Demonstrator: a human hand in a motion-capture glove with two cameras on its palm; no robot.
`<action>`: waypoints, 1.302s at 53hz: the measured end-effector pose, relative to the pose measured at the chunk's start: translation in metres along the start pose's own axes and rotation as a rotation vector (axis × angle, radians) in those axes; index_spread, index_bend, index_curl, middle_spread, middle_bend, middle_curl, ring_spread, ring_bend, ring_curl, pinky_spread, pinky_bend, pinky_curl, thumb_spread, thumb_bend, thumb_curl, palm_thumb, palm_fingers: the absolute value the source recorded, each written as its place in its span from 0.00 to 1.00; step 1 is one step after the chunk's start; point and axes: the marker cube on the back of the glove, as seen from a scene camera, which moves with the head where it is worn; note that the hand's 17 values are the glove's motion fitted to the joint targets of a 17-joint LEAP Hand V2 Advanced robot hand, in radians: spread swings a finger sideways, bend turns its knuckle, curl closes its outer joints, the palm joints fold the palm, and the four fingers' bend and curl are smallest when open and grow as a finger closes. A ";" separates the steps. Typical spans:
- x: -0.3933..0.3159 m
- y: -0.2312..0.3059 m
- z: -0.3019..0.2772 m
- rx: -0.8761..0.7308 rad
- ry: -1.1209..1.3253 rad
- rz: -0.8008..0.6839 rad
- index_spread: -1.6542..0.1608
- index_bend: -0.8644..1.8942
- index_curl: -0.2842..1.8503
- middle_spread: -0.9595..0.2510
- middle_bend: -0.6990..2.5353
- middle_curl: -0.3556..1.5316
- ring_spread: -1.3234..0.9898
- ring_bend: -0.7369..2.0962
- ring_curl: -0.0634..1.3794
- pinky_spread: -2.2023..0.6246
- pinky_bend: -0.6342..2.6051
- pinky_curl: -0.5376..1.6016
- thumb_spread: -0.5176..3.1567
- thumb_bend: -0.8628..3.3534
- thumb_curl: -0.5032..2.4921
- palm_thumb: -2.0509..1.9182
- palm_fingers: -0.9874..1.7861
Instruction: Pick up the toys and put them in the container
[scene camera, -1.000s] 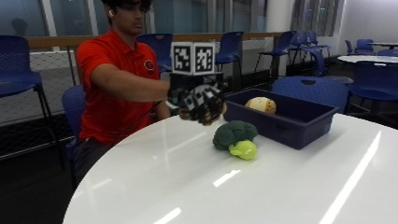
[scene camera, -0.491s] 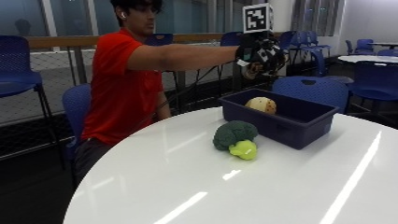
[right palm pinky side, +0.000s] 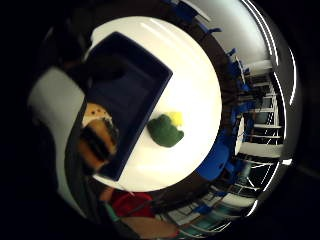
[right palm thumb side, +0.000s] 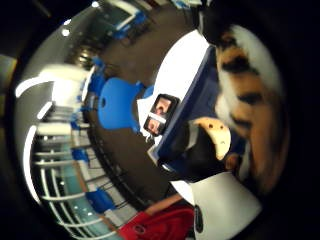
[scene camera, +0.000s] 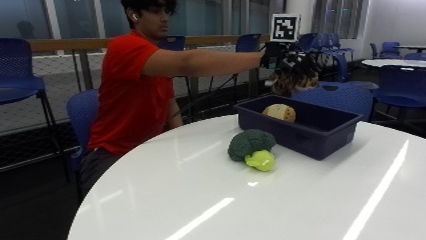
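Observation:
My gloved right hand (scene camera: 285, 56) is held high over the far end of the dark blue container (scene camera: 331, 141) and grips an orange, black and white striped plush toy (scene camera: 293, 78), which hangs below the fingers. The same striped toy (right palm thumb side: 250, 100) fills the thumb side palm view. A tan round toy (scene camera: 279, 112) lies inside the container. A green broccoli toy (scene camera: 251, 147) with a yellow-green stem sits on the white table (scene camera: 200, 200) just in front of the container. The little finger side palm view looks down on the container (right palm pinky side: 135, 85) and broccoli (right palm pinky side: 165, 131).
Blue chairs (scene camera: 346, 97) stand behind the round table, with one (scene camera: 83, 117) under the person. A railing runs along the back. A dark phone-like object (right palm thumb side: 160, 114) lies near the container's outer side in the thumb side palm view.
My hand has risen from low over the table near the broccoli and swung across to above the container, carrying the striped toy. The broccoli and tan toy stay put.

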 end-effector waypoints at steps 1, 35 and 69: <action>0.003 0.002 0.002 -0.005 0.003 -0.017 0.68 0.33 0.49 0.51 0.26 0.51 0.42 0.54 0.38 0.65 0.54 0.48 0.41 0.18 0.45 0.58 0.41; 0.143 0.055 0.063 -0.019 -0.013 0.116 0.72 0.36 0.27 0.74 0.26 0.40 0.57 0.35 0.25 0.80 0.46 0.40 0.43 0.18 0.28 0.48 0.28; 0.201 0.070 0.149 -0.122 -0.023 0.227 0.73 0.36 0.24 0.74 0.26 0.35 0.57 0.33 0.25 0.81 0.43 0.39 0.42 0.18 0.23 0.48 0.29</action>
